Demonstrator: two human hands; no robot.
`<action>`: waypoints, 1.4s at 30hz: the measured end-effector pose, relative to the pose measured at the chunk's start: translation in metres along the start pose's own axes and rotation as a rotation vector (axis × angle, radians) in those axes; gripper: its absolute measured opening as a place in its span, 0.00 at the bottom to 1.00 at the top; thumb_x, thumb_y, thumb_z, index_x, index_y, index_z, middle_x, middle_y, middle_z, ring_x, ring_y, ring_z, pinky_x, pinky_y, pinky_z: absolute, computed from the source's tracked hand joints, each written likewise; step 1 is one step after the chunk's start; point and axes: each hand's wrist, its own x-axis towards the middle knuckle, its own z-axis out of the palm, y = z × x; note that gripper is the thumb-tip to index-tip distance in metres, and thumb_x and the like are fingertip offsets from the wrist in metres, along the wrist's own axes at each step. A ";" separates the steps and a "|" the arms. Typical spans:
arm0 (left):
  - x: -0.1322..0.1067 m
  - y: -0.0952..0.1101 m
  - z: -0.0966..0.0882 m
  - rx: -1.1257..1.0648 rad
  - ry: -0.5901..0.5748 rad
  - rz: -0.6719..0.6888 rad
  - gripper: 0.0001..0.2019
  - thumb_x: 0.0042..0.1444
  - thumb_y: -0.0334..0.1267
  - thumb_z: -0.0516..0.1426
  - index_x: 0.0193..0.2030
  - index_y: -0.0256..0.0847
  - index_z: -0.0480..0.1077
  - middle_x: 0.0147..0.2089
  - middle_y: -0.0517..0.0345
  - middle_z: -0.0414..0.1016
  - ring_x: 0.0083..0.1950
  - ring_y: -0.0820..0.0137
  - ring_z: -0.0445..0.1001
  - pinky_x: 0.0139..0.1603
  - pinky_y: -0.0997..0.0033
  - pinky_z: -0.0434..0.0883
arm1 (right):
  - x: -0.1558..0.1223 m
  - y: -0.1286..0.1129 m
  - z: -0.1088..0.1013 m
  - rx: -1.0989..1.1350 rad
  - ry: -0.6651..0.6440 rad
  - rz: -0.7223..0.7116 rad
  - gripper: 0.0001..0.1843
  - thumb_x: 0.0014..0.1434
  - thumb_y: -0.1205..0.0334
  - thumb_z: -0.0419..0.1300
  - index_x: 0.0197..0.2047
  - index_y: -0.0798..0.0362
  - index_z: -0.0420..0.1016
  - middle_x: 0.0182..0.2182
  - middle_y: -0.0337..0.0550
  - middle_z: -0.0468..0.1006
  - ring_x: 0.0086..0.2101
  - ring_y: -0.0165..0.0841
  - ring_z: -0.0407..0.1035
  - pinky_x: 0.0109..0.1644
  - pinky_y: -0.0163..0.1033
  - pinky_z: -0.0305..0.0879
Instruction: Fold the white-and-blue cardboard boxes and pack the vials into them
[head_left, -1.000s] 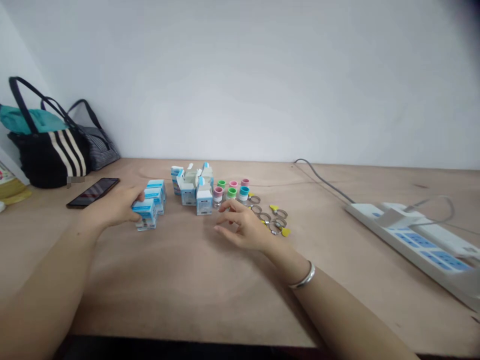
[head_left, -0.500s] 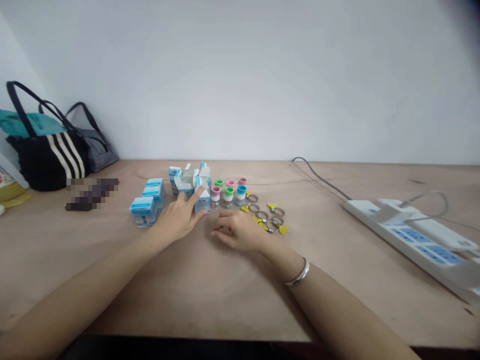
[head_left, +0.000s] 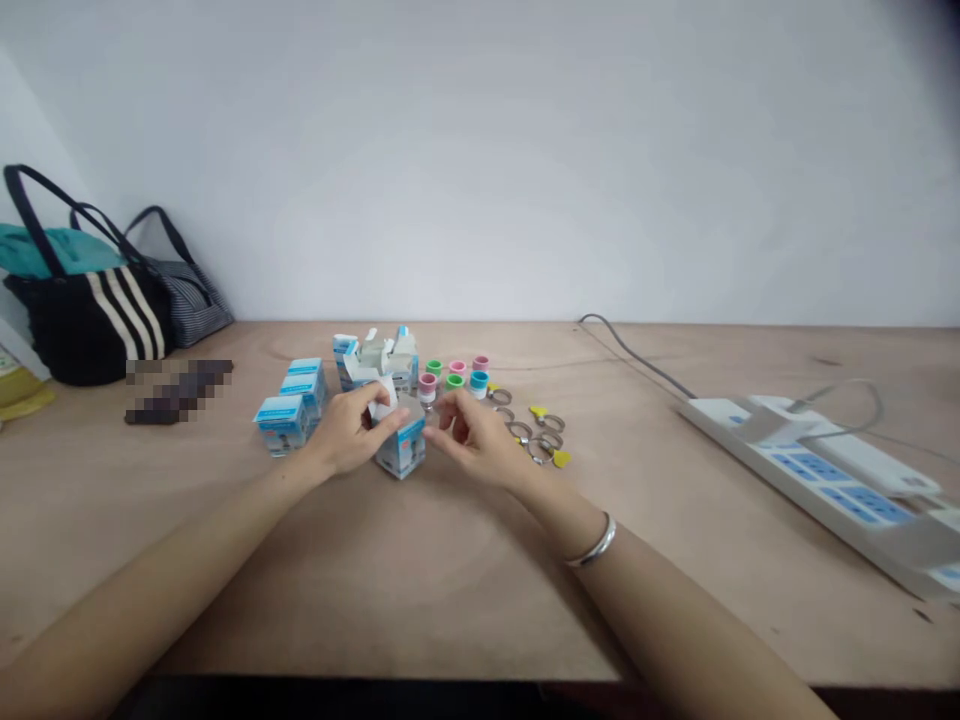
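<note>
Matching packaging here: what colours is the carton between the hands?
The carton is white and light blue, clearest in the head view.

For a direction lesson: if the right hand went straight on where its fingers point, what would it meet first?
The right hand would probably meet the open blue-and-white carton held by the left hand; depth is unclear.

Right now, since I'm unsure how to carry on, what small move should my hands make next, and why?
Probably bring your right hand against the side of the blue-and-white box. Your left hand alone is on its top, by the raised white flap, and the box looks slightly tilted, so steadying it seems wise.
</note>
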 end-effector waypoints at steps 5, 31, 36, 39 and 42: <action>-0.001 0.013 0.001 -0.173 -0.233 0.064 0.09 0.53 0.43 0.53 0.36 0.40 0.64 0.29 0.65 0.64 0.26 0.76 0.60 0.29 0.76 0.61 | 0.001 -0.009 0.001 0.131 0.034 0.044 0.14 0.54 0.52 0.61 0.37 0.53 0.66 0.23 0.34 0.66 0.22 0.26 0.59 0.26 0.33 0.57; -0.030 -0.008 0.012 -0.189 -0.127 0.158 0.28 0.49 0.43 0.61 0.57 0.45 0.62 0.60 0.49 0.63 0.61 0.57 0.63 0.59 0.57 0.65 | 0.014 0.045 -0.016 -0.432 0.286 0.245 0.18 0.53 0.64 0.55 0.49 0.54 0.67 0.44 0.54 0.69 0.39 0.40 0.68 0.41 0.43 0.64; -0.033 -0.005 0.019 -0.422 -0.143 0.084 0.27 0.50 0.38 0.62 0.55 0.44 0.56 0.56 0.49 0.68 0.55 0.61 0.70 0.55 0.57 0.68 | 0.018 0.061 -0.015 -0.579 0.267 0.216 0.11 0.54 0.63 0.55 0.42 0.55 0.69 0.43 0.55 0.70 0.43 0.45 0.65 0.47 0.46 0.61; -0.034 -0.003 0.022 -0.553 -0.132 0.078 0.26 0.50 0.36 0.62 0.52 0.44 0.54 0.58 0.46 0.67 0.56 0.61 0.69 0.56 0.56 0.68 | 0.018 0.057 -0.022 -0.516 0.301 0.252 0.06 0.55 0.63 0.54 0.36 0.53 0.68 0.35 0.49 0.73 0.39 0.42 0.66 0.45 0.46 0.61; -0.034 -0.003 0.024 -0.569 -0.130 0.081 0.27 0.50 0.36 0.61 0.52 0.45 0.51 0.58 0.46 0.66 0.57 0.62 0.69 0.57 0.53 0.66 | 0.017 0.043 -0.032 -0.390 0.482 0.187 0.05 0.55 0.60 0.55 0.34 0.52 0.66 0.34 0.47 0.73 0.39 0.40 0.66 0.46 0.45 0.60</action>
